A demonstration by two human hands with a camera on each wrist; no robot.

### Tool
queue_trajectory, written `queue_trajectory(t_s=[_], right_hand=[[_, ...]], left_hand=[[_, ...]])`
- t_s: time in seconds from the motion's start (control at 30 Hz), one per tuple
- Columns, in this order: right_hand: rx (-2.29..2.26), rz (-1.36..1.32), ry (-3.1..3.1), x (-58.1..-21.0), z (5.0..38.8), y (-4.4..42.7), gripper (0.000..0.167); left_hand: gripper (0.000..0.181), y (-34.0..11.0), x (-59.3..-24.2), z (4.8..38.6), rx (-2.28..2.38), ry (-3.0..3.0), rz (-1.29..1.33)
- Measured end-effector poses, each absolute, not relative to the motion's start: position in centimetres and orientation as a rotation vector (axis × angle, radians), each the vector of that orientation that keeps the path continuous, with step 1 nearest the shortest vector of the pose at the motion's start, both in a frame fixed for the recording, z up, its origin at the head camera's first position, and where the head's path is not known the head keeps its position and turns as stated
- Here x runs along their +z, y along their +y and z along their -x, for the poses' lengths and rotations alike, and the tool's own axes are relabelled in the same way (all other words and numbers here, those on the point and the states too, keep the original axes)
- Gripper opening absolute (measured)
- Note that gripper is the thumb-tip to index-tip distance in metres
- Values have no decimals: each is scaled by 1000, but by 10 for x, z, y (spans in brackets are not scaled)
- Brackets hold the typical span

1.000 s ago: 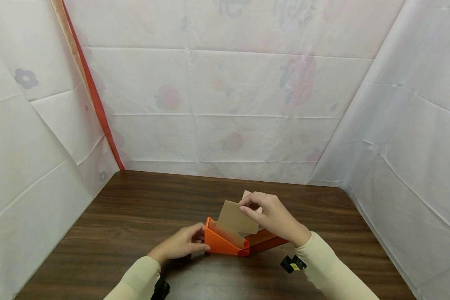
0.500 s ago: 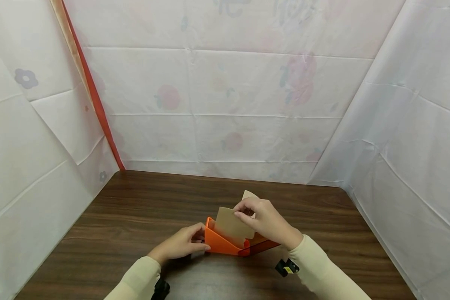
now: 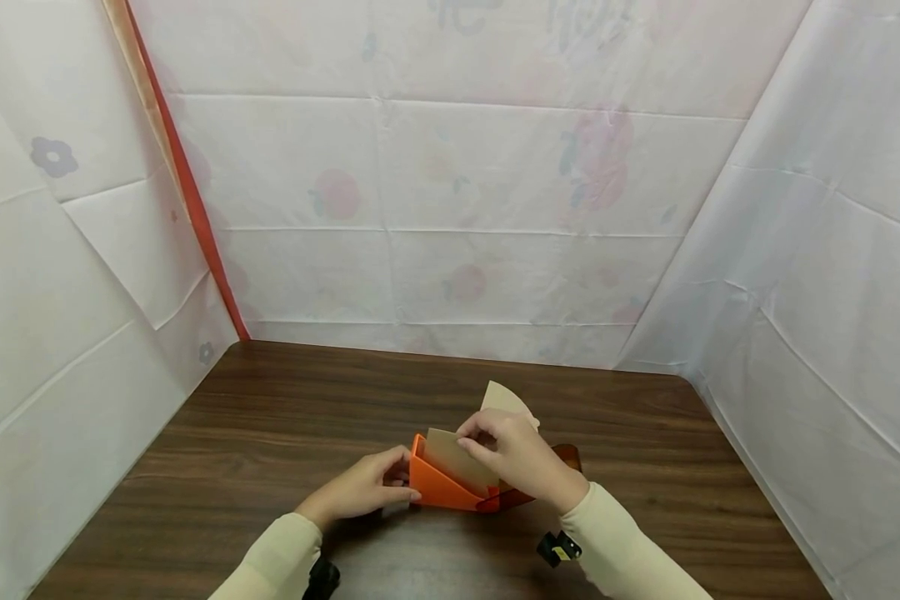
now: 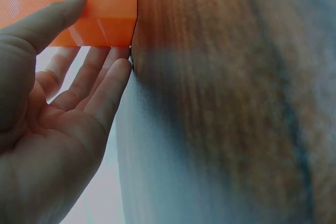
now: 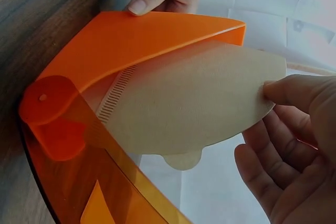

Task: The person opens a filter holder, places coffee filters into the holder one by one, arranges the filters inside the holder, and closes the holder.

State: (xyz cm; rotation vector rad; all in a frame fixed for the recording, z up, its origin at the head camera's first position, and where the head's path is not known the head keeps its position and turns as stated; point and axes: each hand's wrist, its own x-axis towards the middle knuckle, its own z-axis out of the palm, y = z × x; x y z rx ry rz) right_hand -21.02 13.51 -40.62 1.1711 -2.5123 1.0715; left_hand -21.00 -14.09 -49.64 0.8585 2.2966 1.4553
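The right hand pinches a brown paper with its thumb and fingers. The paper is partly inside the orange box, just left of that grip. The left hand holds the other end of the box, thumb on the near side. Below the right hand, a see-through lid is swung open. Behind the right hand, a paler paper pokes up.

- Head: from above, forward and down across the bench, farthest off.
- Left wrist: close, facing the orange holder's left end.
- Right wrist: close, facing its open side.
- All three share the orange holder.
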Motion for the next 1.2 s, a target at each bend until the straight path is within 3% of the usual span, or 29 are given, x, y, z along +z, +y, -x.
queue_trajectory(t_s=[1.2], right_hand=[[976, -1135, -2634, -426, 209, 119, 6]], left_hand=[[30, -142, -493, 207, 1467, 2270, -839]])
